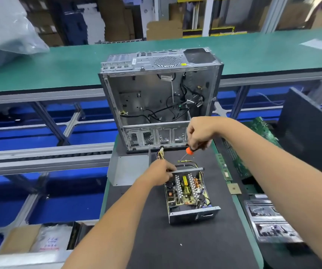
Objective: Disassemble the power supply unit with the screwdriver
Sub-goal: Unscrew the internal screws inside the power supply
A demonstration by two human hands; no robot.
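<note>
Black work mat [156, 239], opened power supply unit [189, 195], empty computer case [156, 105], grey metal cover [127, 169]

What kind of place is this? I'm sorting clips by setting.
Likely an electronics teardown line in a warehouse: a gutted PC case, an opened power supply, loose circuit boards and stacked cartons behind.

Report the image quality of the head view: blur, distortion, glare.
Head view: wide-angle bending curves the green bench edges; the right hand and screwdriver look slightly motion-blurred; the power supply unit reads sharp; lighting is even, without strong glare.
</note>
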